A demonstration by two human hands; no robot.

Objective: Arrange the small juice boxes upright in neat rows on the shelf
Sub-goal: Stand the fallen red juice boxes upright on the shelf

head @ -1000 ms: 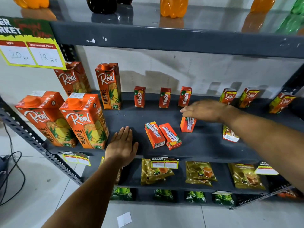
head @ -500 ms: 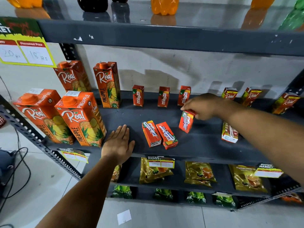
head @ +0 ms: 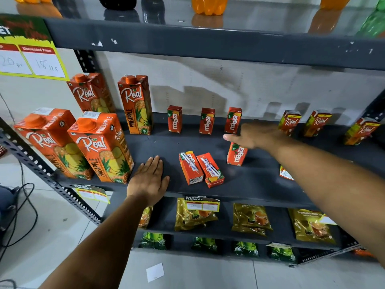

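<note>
Three small red Maaza juice boxes (head: 174,119) stand upright in a back row on the dark shelf (head: 260,180). A fourth Maaza box (head: 236,154) stands upright in front of them, its top under my right hand (head: 253,134), which lies flat over it with fingers stretched left. Two more Maaza boxes (head: 190,168) (head: 210,171) lie on their backs mid-shelf, straws up. Another small box (head: 285,173) lies partly hidden behind my right forearm. My left hand (head: 149,178) rests palm-down on the shelf's front edge, holding nothing.
Large Real pineapple cartons (head: 102,149) fill the shelf's left end. Three small Real boxes (head: 316,124) stand at the back right. Golden packets (head: 251,219) lie on the lower shelf, bottles (head: 208,5) on the upper one. Cables (head: 23,205) run across the floor at left.
My right hand has turned the tilted Maaza box upright, front face out, and set it down on the shelf; the fingers have spread flat. The left hand stayed in place.
</note>
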